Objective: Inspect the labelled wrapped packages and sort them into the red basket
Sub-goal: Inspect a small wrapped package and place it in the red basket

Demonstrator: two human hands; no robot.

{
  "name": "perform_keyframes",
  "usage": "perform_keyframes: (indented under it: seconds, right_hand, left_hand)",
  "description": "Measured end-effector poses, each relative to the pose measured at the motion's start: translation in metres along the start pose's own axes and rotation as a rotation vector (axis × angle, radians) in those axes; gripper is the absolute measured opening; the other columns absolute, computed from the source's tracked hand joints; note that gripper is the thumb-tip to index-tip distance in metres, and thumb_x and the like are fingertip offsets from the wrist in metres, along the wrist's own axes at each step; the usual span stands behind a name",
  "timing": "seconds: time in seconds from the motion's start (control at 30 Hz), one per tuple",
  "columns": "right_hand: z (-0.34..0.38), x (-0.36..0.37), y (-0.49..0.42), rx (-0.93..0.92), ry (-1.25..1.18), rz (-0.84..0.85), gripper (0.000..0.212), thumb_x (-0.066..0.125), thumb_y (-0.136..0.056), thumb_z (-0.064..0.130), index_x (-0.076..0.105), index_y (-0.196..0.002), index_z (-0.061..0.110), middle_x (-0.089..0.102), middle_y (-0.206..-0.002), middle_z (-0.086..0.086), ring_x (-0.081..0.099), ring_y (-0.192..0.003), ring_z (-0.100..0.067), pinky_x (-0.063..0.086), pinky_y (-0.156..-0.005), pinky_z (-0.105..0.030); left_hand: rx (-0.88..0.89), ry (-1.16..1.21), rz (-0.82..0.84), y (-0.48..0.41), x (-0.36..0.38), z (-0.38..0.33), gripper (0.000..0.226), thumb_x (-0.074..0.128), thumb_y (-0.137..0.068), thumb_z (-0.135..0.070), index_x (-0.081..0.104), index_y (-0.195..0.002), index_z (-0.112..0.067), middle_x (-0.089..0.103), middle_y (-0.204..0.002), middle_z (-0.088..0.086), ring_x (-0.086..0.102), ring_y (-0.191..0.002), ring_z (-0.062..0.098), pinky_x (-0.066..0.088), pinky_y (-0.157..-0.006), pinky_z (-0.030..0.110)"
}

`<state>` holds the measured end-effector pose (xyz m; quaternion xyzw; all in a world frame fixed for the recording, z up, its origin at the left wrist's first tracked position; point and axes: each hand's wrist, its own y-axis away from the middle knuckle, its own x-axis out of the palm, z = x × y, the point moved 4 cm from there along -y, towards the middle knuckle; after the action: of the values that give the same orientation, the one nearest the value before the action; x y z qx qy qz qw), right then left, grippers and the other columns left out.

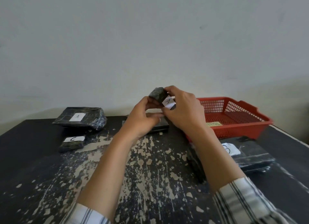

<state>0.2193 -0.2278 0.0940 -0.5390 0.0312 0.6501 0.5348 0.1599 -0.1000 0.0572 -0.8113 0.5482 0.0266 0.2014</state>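
Held package (158, 94): small, dark-wrapped, lifted clear of the table (150, 173), up between both hands, just left of the basket (234, 130).
Left hand (143, 117): fingers curled, pinching the lower left edge.
Right hand (182, 110): fingers curled over the right side, clamped beside the label (168, 102).
Label: white slip marked A, facing the camera, letter tilted.
Pointing: tilted, one corner uppermost, top face angled up and to the left.
Long axis: seemingly from upper left down to lower right; far end hidden under the right fingers, so not certain.
Handling (judged): light, going by a fingertip hold; glossy film probably slippery and crinkly; likely stiff inside, corners crisp; no sign of fragility.
Where to hold (judged): across two opposite sides, off the label, thumb underneath for support.
Step (judged): inspection, reading the label; drop into the basket not yet done.
Basket: red mesh, at the right rear of the table, yellow tag (214, 123) on the near wall, writing too blurred to read.
Big A package (80, 118): far left, flat on the table.
C package (71, 144): small, just in front of the big A package.
B package (247, 157): near right, in front of the basket.
Flat dark pack (160, 127): on the table below the hands, mostly hidden.
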Motion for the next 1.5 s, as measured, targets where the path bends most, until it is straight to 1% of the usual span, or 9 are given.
perform_keyframes:
  seconds: [0.23,0.4,0.53,0.63,0.77,0.93,1.23,1.37,1.5]
  right_hand:
    - [-0.089,-0.027,-0.027,0.008,0.221,0.122,0.057,0.068,-0.091,0.013,0.058,-0.144,0.03,0.067,-0.131,-0.004,0.063,-0.117,-0.031,0.053,-0.089,-0.041]
    - [-0.151,-0.033,-0.045,0.048,0.356,0.278,0.05,0.069,-0.088,0.007,0.064,-0.135,0.025,0.068,-0.124,-0.005,0.06,-0.095,-0.024,0.046,-0.069,-0.035]
    - [-0.189,-0.02,-0.059,0.022,0.401,0.369,0.039,0.072,-0.091,0.011,0.067,-0.129,0.02,0.069,-0.123,-0.007,0.06,-0.082,-0.021,0.047,-0.062,-0.032]
    - [-0.213,-0.003,-0.075,0.003,0.421,0.429,0.049,0.07,-0.087,-0.003,0.068,-0.13,0.022,0.068,-0.132,-0.005,0.057,-0.069,-0.01,0.045,-0.053,-0.026]
    - [-0.236,0.016,-0.095,-0.002,0.431,0.478,0.057,0.07,-0.084,-0.01,0.069,-0.129,0.024,0.067,-0.136,-0.005,0.069,-0.094,-0.021,0.064,-0.075,-0.039]
    - [-0.268,0.034,-0.124,0.007,0.507,0.504,0.057,0.08,-0.082,0.001,0.069,-0.131,0.028,0.068,-0.136,-0.005,0.067,-0.113,-0.03,0.061,-0.088,-0.044]
    - [-0.294,0.06,-0.148,0.003,0.489,0.523,0.057,0.077,-0.084,-0.003,0.065,-0.136,0.016,0.064,-0.139,-0.013,0.061,-0.125,-0.034,0.052,-0.102,-0.045]
    - [-0.291,0.063,-0.151,-0.023,0.459,0.471,0.034,0.072,-0.085,-0.006,0.061,-0.11,0.015,0.066,-0.128,-0.014,0.063,-0.115,-0.036,0.053,-0.094,-0.045]
    - [-0.291,0.065,-0.152,-0.065,0.469,0.459,0.032,0.071,-0.085,-0.009,0.063,-0.091,0.021,0.069,-0.126,-0.013,0.066,-0.115,-0.035,0.052,-0.091,-0.039]
  left_hand:
    - [-0.053,-0.225,-0.012,-0.043,0.066,0.027,0.027,0.062,-0.092,0.0,0.065,-0.106,-0.023,0.066,-0.106,-0.013,0.059,-0.095,-0.001,0.042,-0.073,0.014]
    - [-0.107,-0.338,-0.058,-0.062,0.102,0.073,0.024,0.06,-0.093,0.001,0.063,-0.097,-0.022,0.066,-0.1,-0.006,0.064,-0.103,0.016,0.043,-0.085,0.024]
    - [-0.176,-0.391,-0.068,-0.069,0.122,0.1,0.022,0.056,-0.096,0.001,0.062,-0.1,-0.02,0.066,-0.103,-0.004,0.062,-0.101,0.015,0.042,-0.083,0.025]
    - [-0.189,-0.435,-0.069,-0.073,0.127,0.114,0.022,0.056,-0.096,0.0,0.066,-0.11,-0.015,0.07,-0.115,0.003,0.061,-0.102,0.015,0.042,-0.084,0.025]
    - [-0.172,-0.46,-0.092,-0.079,0.128,0.123,0.016,0.06,-0.097,-0.008,0.066,-0.108,-0.017,0.071,-0.11,0.001,0.065,-0.099,0.017,0.046,-0.08,0.027]
    - [-0.147,-0.472,-0.115,-0.083,0.127,0.131,0.01,0.064,-0.096,-0.013,0.063,-0.099,-0.023,0.069,-0.097,-0.005,0.057,-0.076,0.001,0.041,-0.064,0.017]
    - [-0.148,-0.505,-0.156,-0.092,0.128,0.134,0.01,0.068,-0.096,-0.022,0.059,-0.095,-0.026,0.064,-0.092,-0.009,0.062,-0.086,0.011,0.046,-0.074,0.027]
    - [-0.158,-0.497,-0.153,-0.092,0.128,0.135,0.012,0.07,-0.096,-0.024,0.058,-0.096,-0.028,0.063,-0.092,-0.01,0.062,-0.086,0.01,0.048,-0.076,0.027]
    - [-0.155,-0.483,-0.16,-0.092,0.128,0.136,0.012,0.07,-0.096,-0.025,0.059,-0.096,-0.027,0.064,-0.092,-0.01,0.063,-0.086,0.01,0.048,-0.075,0.027]
